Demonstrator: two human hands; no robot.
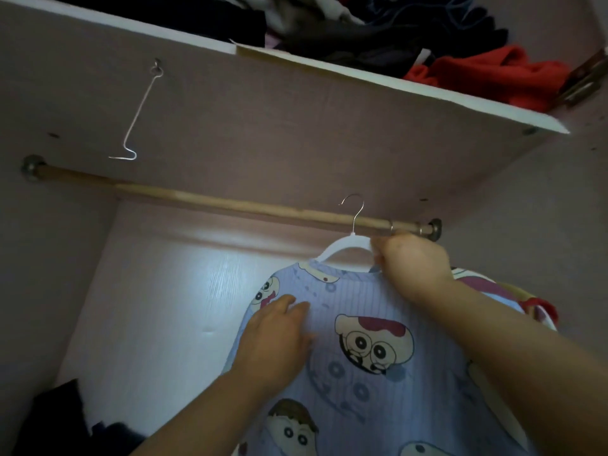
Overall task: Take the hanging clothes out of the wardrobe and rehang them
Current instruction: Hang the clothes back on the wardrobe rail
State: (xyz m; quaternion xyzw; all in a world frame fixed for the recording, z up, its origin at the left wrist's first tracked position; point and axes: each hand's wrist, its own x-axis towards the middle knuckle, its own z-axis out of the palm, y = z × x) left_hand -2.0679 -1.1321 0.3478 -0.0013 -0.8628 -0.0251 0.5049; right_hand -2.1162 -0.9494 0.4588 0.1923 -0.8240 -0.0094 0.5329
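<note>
Wardrobe interior: dull pink side walls (pixel 39 291) and a pale wood-grain back panel (pixel 171 307), brightly lit at centre. A wooden rail (pixel 214 200) spans the compartment between two metal end brackets. A bent wire hook (pixel 138 116) hangs from the underside of the white-edged shelf (pixel 329 126) above.

A: What does the person wear on the arms?
B: Nothing visible; both forearms are bare to the frame edge. The left hand (pixel 274 337) and right hand (pixel 415 264) carry no rings or gloves.
</note>
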